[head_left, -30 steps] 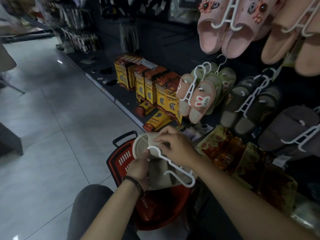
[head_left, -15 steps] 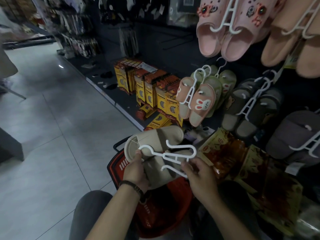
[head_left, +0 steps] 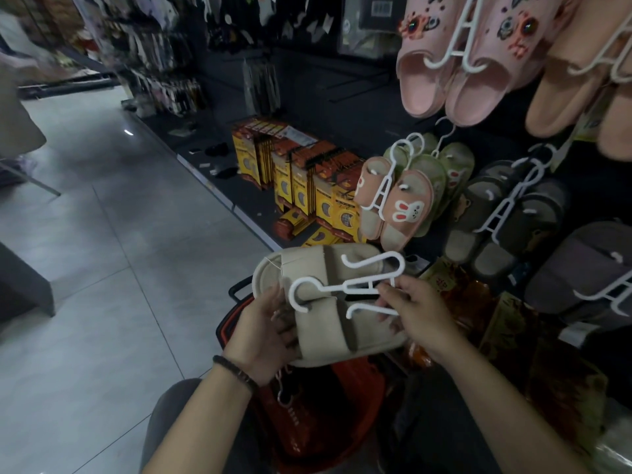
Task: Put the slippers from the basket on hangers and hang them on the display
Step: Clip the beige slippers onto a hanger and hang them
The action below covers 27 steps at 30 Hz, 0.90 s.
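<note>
A pair of beige slippers [head_left: 328, 331] lies sideways in front of me, above the red basket [head_left: 342, 398]. My left hand [head_left: 261, 335] grips the slippers at their left end. My right hand [head_left: 419, 311] pinches the right end of a white plastic hanger [head_left: 345, 289], which lies across the slippers with its hook pointing left. The display [head_left: 513, 138] at the right carries hung pairs: pink slippers [head_left: 455, 63] at the top, bunny slippers [head_left: 396, 203] in the middle, grey slippers [head_left: 506, 217] beside them.
Yellow boxes [head_left: 307, 186] stand in rows on the low shelf left of the hung slippers. Packaged goods [head_left: 478, 302] lie on the shelf behind my right hand. Grey tiled floor [head_left: 113, 268] stretches to the left. My knee [head_left: 181, 422] is under the left forearm.
The slippers and hanger have turned to lie more level and rose slightly. My right hand moved from the top of the hanger to its right end.
</note>
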Motion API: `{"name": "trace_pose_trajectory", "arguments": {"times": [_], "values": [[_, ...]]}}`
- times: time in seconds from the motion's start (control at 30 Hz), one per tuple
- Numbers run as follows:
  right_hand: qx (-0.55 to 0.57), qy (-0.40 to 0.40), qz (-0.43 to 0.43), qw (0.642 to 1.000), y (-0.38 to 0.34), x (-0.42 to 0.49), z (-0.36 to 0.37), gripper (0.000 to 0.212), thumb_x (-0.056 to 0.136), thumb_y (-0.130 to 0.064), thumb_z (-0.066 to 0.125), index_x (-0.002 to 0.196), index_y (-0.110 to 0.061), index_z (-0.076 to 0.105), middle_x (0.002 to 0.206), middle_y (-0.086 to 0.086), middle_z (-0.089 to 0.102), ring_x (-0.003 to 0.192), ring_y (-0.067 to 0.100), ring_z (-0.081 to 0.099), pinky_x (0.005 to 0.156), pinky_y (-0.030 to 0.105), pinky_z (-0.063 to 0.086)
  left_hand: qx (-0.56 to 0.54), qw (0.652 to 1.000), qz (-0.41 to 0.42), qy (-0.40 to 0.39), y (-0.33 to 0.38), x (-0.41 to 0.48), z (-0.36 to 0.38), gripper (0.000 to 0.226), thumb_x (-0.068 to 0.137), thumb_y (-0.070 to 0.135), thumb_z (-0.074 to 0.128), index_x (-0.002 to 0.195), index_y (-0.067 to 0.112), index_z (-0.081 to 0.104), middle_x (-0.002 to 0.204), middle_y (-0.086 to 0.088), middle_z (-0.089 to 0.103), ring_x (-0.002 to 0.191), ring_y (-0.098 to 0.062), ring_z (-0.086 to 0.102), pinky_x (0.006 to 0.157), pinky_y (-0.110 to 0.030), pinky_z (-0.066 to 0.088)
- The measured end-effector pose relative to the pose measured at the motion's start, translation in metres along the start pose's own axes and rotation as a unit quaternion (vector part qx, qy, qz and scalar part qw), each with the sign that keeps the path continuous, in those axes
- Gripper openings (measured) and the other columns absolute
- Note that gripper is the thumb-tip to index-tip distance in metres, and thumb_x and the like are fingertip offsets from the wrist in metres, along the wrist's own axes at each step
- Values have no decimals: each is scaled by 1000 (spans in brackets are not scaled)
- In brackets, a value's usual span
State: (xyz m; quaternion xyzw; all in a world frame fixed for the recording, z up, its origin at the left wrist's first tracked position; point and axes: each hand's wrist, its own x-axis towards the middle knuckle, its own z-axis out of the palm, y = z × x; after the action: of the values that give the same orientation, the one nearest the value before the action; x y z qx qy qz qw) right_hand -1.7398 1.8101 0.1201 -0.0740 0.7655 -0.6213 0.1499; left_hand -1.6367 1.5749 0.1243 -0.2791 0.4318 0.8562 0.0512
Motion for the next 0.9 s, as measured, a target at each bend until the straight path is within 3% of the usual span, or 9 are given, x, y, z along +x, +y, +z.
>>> {"name": "trace_pose_trajectory", "arguments": {"times": [0.13, 0.37, 0.5, 0.63, 0.73, 0.8, 0.9], "values": [[-33, -23, 24, 999, -5, 3, -3, 21, 105, -19, 61, 93, -5, 72, 76, 9, 72, 63, 29, 71, 44, 30, 44, -2, 1000, 5, -30, 8, -2, -2, 54, 87, 54, 60, 124, 17, 74, 112, -12, 69, 115, -38, 60, 112, -61, 41], [-45, -37, 26, 998, -3, 5, 4, 15, 104, -16, 62, 97, -10, 73, 78, 12, 74, 56, 26, 67, 44, 29, 39, 37, 998, 27, -52, 13, -6, -1, 51, 92, 52, 53, 116, 15, 77, 109, -11, 73, 106, -35, 65, 99, -55, 50], [-22, -32, 11, 999, -3, 2, 2, 14, 104, -13, 61, 98, -6, 72, 74, 7, 73, 57, 27, 66, 43, 29, 41, 30, 997, 23, -65, 16, -8, -4, 52, 93, 50, 55, 124, 13, 74, 120, -14, 68, 113, -38, 60, 112, -61, 41], [9, -33, 10, 999, -7, -1, 3, 18, 105, -11, 60, 101, 4, 69, 74, 8, 72, 58, 26, 64, 45, 30, 41, 34, 996, 38, -72, 17, -9, -1, 56, 94, 48, 57, 132, 9, 67, 133, -21, 63, 120, -44, 58, 112, -65, 38], [30, -31, 10, 999, -9, -1, 4, 17, 104, -11, 61, 99, 3, 69, 76, 10, 73, 59, 25, 64, 47, 31, 42, 44, 993, 45, -98, 18, -11, 0, 64, 95, 51, 58, 139, 4, 59, 142, -26, 55, 128, -51, 52, 116, -66, 32], [21, -33, 0, 999, -9, -1, 7, 16, 104, -11, 61, 100, 1, 70, 76, 9, 74, 59, 24, 66, 48, 31, 43, 38, 993, 37, -108, 17, -14, 1, 68, 94, 52, 60, 138, 0, 56, 132, -26, 59, 121, -48, 56, 111, -62, 39], [7, -50, -7, 999, -9, -3, 11, 15, 105, -12, 60, 100, -2, 70, 75, 6, 73, 57, 24, 69, 48, 31, 42, 8, 990, 15, -143, 14, -20, 3, 48, 98, 50, 54, 115, 6, 63, 105, -15, 62, 98, -37, 63, 90, -48, 50]]}}
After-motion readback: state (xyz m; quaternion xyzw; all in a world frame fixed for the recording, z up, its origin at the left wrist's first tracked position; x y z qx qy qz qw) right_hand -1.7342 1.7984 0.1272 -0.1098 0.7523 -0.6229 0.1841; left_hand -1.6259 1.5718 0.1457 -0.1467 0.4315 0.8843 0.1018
